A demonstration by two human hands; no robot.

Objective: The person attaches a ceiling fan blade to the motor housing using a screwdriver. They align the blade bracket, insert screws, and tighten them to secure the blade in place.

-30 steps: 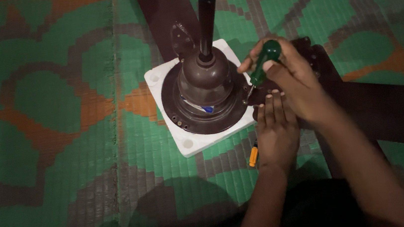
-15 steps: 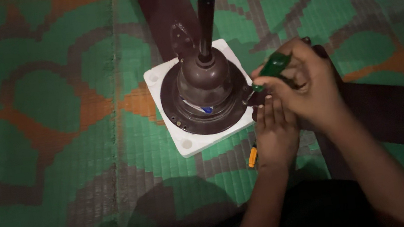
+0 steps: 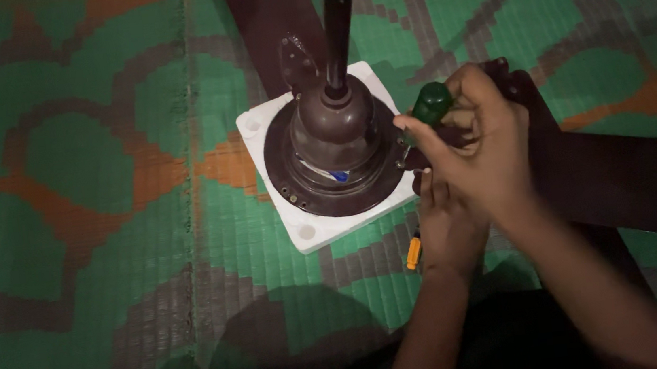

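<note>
The right hand (image 3: pixel 480 144) is curled into a closed grip above the left hand (image 3: pixel 448 225), which lies flat, fingers forward.

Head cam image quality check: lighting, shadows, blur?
Head view: dim overall, with the light pooled mid-frame on the white foam block and the brown fan motor, corners falling dark. A broad soft shadow lies on the woven mat at bottom centre. The right hand on the green screwdriver handle and the left hand are slightly soft; the right forearm smears. No glare.
</note>
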